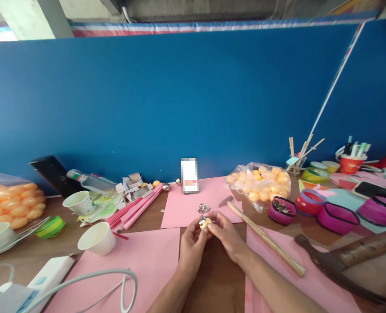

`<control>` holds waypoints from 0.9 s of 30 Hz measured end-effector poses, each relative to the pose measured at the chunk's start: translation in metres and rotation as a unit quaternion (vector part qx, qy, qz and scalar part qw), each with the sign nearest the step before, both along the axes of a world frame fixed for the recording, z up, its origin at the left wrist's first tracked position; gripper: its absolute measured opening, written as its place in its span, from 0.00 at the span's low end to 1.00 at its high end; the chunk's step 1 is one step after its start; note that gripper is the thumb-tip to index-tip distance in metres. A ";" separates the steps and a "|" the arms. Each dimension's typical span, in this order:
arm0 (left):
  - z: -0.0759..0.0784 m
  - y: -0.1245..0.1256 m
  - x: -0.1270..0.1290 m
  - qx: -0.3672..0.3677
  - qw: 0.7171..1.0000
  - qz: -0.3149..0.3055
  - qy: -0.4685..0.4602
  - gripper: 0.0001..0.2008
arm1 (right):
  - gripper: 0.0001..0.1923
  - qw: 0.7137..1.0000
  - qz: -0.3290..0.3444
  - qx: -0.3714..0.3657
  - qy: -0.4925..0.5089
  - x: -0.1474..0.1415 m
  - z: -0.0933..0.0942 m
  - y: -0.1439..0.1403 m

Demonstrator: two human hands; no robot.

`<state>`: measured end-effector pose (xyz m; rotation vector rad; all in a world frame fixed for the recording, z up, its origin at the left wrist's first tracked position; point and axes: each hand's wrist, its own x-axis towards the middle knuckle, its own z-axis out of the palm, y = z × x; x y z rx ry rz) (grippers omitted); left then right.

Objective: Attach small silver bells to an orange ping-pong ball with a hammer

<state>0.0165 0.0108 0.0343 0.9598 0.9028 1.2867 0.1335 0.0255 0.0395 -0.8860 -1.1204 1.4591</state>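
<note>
Between the fingertips of both hands is a yellow-orange ball (206,224), like a table tennis ball, with shiny silver pieces on its top. My left hand (193,238) is closed around its left side. From the right, my right hand (227,232) pinches it, thumb and fingers against the surface. Just beyond the hands, a small pile of silver tack-like pieces (203,208) lies on a pink sheet (175,213). A small hammer (264,234) with a wooden handle rests to the right of my right hand.
A bag of orange balls (261,180) lies back right, near a purple container (282,210) of small metal pieces. A claw hammer (342,261) is front right. Left are a paper cup (97,238), pink strips (137,211), a white cable (95,273) and another ball bag (13,202).
</note>
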 end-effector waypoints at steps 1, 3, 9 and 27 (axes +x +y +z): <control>0.000 0.000 0.000 0.001 1.000 0.001 0.005 0.21 | 0.09 1.000 -0.004 0.002 0.001 0.000 -0.001 0.000; 0.000 0.000 0.000 0.008 1.000 0.006 0.014 0.21 | 0.08 1.000 -0.004 0.006 0.007 -0.001 -0.001 0.000; 0.002 -0.002 0.000 0.012 1.000 0.003 -0.028 0.19 | 0.10 0.999 0.009 0.032 0.000 -0.003 0.002 -0.001; -0.001 0.001 -0.002 -0.050 0.990 0.007 -0.131 0.20 | 0.11 0.992 -0.013 0.099 -0.082 -0.005 -0.003 -0.002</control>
